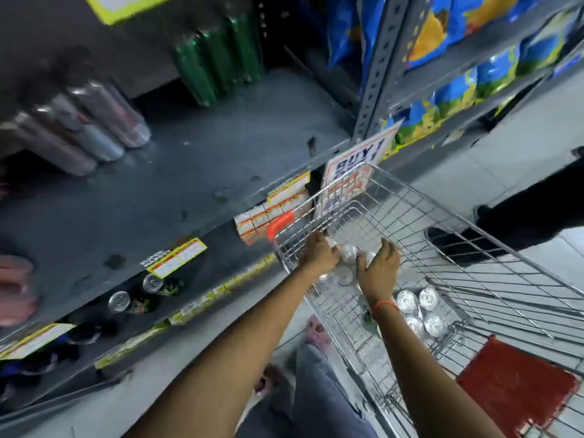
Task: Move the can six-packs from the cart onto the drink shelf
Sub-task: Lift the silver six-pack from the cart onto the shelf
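Both my hands reach into the wire cart. My left hand grips the left side of a six-pack of silver-topped cans, and my right hand holds its right side. The pack sits low in the cart's front part, partly hidden by my fingers. A second pack of cans lies in the cart nearer to me. The grey drink shelf is to the left, with silver and pink can packs at its far left and green bottles at the back.
Price tags line the shelf edge, and loose cans sit on the shelf below. A "BUY 1" sign hangs by the cart's front. Blue snack bags fill the right rack. A red seat flap is in the cart. A person's dark legs stand behind the cart.
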